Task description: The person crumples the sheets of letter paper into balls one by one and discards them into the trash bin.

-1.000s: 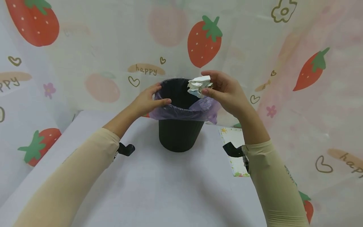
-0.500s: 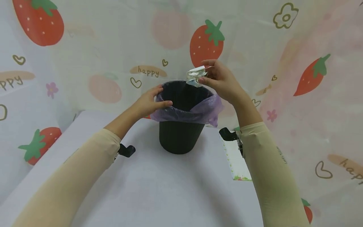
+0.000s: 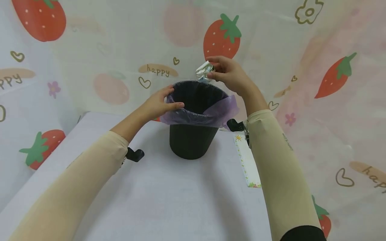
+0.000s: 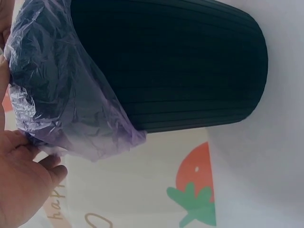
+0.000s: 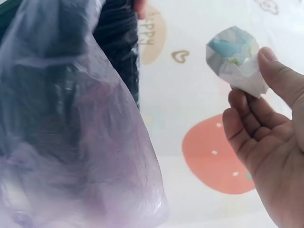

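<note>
Raised leftward since the earlier frame: crumpled paper [image 3: 203, 71], pinched at the left ends of my right fingers [image 3: 221, 60], higher than the bin [image 3: 193, 142]; my left fingers [image 3: 166, 91], farther off, grip its left edge.

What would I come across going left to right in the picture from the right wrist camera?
Purple plastic bag → small printed heart → crumpled paper → right hand, which is holding that paper.
</note>
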A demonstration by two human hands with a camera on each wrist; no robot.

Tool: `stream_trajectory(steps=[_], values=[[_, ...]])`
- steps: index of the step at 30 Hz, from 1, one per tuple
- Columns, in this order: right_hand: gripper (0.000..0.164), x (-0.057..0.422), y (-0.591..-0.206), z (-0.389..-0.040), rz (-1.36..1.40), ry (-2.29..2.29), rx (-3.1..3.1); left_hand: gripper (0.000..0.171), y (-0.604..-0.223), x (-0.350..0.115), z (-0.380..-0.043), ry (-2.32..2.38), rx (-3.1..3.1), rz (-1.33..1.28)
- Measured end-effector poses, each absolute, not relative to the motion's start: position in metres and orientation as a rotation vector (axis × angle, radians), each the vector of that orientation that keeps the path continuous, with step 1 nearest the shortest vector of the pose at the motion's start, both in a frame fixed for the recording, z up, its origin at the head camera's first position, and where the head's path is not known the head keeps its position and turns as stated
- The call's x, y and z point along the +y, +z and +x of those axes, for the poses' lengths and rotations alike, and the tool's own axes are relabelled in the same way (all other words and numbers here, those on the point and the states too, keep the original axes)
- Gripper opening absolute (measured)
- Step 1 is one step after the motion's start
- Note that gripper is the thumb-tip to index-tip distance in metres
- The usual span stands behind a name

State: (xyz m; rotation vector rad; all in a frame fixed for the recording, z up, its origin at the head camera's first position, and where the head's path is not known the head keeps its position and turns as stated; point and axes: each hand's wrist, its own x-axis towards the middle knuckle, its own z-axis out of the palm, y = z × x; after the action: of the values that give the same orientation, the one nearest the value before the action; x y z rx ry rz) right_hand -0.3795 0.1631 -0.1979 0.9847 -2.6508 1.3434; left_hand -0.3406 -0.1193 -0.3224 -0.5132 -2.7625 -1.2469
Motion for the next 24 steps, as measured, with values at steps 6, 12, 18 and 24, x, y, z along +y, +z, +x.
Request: stream_trajectory(steps=[6,12,18,24], values=[[0.059,0.159,-0.196,-0.396,0.923,1.32,-2.765,0.099,-0.321,-0.118,-0.343,-1.236,-2.769,-0.518],[0.061,0.154,-0.192,-0.401,0.927,1.269,-2.895,0.098,-0.321,-0.119,-0.342,-1.243,-2.769,-0.52],[0.062,0.147,-0.184,-0.39,0.949,1.248,-2.979,0.099,-0.32,-0.121,-0.342,-1.251,-2.772,-0.515],[0.064,0.142,-0.185,-0.388,0.965,1.279,-3.01,0.1,-0.319,-0.12,-0.341,-1.283,-2.771,-0.502]])
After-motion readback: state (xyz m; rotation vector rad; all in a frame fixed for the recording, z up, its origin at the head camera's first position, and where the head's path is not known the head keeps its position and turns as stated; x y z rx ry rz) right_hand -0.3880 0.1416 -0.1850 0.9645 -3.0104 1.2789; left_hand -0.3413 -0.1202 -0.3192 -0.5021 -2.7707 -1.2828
